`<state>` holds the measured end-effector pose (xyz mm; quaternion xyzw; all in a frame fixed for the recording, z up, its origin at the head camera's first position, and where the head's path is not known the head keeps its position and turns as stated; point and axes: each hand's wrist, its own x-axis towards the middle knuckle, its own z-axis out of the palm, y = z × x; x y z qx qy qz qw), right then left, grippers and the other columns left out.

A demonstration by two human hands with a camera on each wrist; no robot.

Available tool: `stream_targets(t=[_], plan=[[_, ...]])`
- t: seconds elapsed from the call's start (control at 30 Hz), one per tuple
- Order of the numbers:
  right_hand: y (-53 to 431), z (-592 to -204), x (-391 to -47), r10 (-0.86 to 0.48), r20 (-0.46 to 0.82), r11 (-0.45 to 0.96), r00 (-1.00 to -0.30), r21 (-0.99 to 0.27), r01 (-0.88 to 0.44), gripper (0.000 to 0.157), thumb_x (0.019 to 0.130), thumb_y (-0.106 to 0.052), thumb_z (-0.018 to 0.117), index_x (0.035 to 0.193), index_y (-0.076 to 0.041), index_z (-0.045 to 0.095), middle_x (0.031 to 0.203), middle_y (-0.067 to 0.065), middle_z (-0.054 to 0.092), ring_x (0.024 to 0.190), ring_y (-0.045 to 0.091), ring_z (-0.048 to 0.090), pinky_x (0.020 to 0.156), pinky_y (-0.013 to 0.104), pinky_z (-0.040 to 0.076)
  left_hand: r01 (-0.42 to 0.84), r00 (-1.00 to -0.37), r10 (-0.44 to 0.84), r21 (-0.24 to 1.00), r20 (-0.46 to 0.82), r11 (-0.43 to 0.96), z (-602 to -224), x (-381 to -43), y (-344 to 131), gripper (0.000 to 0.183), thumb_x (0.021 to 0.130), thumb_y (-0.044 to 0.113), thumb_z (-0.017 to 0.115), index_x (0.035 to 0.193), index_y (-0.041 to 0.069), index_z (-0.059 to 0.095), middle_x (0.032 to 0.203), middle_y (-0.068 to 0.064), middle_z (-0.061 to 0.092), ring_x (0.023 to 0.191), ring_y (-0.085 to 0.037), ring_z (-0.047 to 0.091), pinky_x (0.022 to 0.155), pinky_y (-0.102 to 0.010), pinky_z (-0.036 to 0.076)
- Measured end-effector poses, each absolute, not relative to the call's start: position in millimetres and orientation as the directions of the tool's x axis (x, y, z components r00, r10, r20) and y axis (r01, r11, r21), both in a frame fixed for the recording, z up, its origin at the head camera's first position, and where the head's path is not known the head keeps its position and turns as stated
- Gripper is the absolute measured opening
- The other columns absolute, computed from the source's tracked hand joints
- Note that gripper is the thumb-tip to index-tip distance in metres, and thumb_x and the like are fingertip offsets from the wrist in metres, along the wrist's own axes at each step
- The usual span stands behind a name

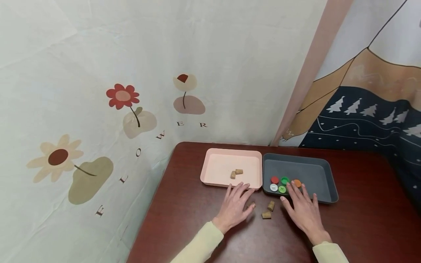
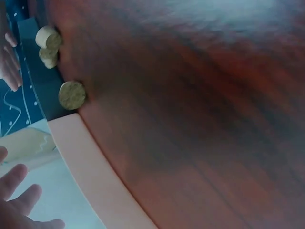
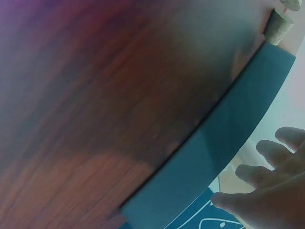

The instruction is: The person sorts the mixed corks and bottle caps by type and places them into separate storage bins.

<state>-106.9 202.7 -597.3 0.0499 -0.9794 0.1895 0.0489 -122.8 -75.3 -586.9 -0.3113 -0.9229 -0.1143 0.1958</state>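
Observation:
My left hand (image 1: pixel 234 209) reaches to the front rim of the pink tray (image 1: pixel 210 156), fingers spread and holding nothing. Two corks (image 1: pixel 239 171) lie together inside that tray. On the table between my hands are more corks (image 1: pixel 266 215); three show in the left wrist view, the nearest cork (image 2: pixel 72 95) end-on. My right hand (image 1: pixel 305 215) spreads over the front edge of the dark grey tray (image 1: pixel 329 179), its fingertips close to an orange bottle cap (image 1: pixel 297 183). Beside it in that tray lie a red cap (image 1: pixel 274 179), a white cap (image 1: pixel 273 187) and green caps (image 1: pixel 285 180).
Both trays stand side by side near the back edge of the dark red wooden table (image 1: pixel 184 204). Behind it hangs a pale curtain (image 1: pixel 230 73) with printed flowers, and at the right a cloth (image 1: pixel 358 120) with mountains and trees.

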Motion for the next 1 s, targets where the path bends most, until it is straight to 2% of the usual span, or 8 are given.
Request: stream_targets(t=[0.23,0.5,0.73,1.0], plan=[[214,-600,-99,-0.066,0.046,0.929,-0.997,-0.361,-0.078,0.072,0.106,-0.056,0.048,0.157,-0.005,0.043,0.161,0.025,0.036,0.149,0.055,0.020,0.107,0.083,0.008,0.664,-0.707,0.597,0.063,0.380,0.746,-594,-118,-77,0.049,0.091,0.041,0.077,0.134,0.020,0.068,0.137,-0.001,0.064,0.130,-0.026,0.060,0.108,-0.059,0.044],[218,-603,-97,-0.072,-0.009,0.933,-0.997,-0.354,-0.064,0.075,0.106,-0.059,0.045,0.158,-0.005,0.040,0.163,0.025,0.032,0.150,0.056,0.015,0.106,0.084,0.004,0.699,-0.702,0.674,0.045,0.230,0.713,-597,-118,-77,0.040,0.094,0.035,0.076,0.133,0.026,0.069,0.143,0.004,0.061,0.132,-0.027,0.057,0.106,-0.059,0.046],[218,-606,-98,-0.065,-0.020,0.937,-0.998,-0.344,-0.054,0.077,0.106,-0.060,0.043,0.158,-0.004,0.039,0.163,0.025,0.033,0.149,0.057,0.015,0.107,0.084,0.003,0.734,-0.667,0.721,-0.001,0.190,0.680,-599,-122,-74,0.040,0.094,0.025,0.076,0.133,0.028,0.068,0.145,0.008,0.059,0.134,-0.027,0.056,0.103,-0.059,0.047],[218,-608,-97,-0.055,-0.016,0.939,-0.998,-0.340,-0.047,0.077,0.105,-0.060,0.044,0.158,-0.003,0.041,0.163,0.023,0.034,0.150,0.056,0.017,0.108,0.082,0.002,0.720,-0.680,0.714,-0.034,0.169,0.694,-601,-123,-71,0.027,0.101,0.018,0.066,0.125,0.026,0.074,0.124,0.007,0.069,0.128,-0.023,0.060,0.105,-0.057,0.047]])
